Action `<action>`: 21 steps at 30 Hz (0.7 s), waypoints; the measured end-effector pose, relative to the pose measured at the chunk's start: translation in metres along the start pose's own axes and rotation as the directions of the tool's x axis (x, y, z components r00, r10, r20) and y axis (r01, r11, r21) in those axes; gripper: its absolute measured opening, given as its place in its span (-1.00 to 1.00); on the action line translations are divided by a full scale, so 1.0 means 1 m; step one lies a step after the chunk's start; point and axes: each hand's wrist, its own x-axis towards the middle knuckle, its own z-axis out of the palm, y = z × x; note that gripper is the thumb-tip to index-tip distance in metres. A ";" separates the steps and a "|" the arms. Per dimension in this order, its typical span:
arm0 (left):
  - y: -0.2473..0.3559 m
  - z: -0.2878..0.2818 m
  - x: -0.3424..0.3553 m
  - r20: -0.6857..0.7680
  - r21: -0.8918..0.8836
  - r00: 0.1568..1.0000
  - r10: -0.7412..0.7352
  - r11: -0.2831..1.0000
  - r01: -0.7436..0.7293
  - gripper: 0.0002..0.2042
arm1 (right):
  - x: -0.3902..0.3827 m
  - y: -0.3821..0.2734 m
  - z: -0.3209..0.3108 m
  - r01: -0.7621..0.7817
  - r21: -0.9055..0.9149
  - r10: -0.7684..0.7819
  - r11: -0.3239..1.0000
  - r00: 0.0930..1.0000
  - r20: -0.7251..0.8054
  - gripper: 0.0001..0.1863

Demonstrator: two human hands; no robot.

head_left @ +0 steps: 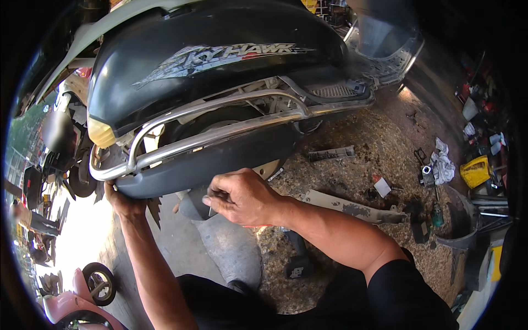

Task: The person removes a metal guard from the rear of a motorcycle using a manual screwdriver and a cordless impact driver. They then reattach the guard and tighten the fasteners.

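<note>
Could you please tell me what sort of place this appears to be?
It is probably a motorcycle repair workshop: a black scooter with a shiny metal tubular side rail stands here, a scuffed, long white panel lies on the stained, speckled floor, and a green-handled tool lies nearby.

Black side panel [220,30] here, silver-and-red decal [231,54]; crash bar [220,136] silver; lower cover [231,158] dark grey; my sleeve [412,291] black; floor [352,126] speckled brown; scooter [74,305] pink.
</note>
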 end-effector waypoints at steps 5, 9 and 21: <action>0.021 -0.010 0.022 -0.002 -0.057 0.997 0.083 0.995 -0.083 -0.49 | -0.014 0.072 -0.015 -0.679 0.032 0.597 0.733 0.666 0.447 -0.56; 0.026 -0.012 0.032 0.040 -0.135 0.993 0.113 0.985 -0.106 -0.48 | -0.034 0.115 -0.036 -0.422 0.857 0.453 0.297 0.852 0.263 -0.49; 0.027 -0.014 0.040 -0.020 -0.220 0.996 0.083 0.972 -0.086 -0.51 | -0.036 0.151 0.012 0.240 0.969 0.550 -0.052 0.817 -0.172 -0.51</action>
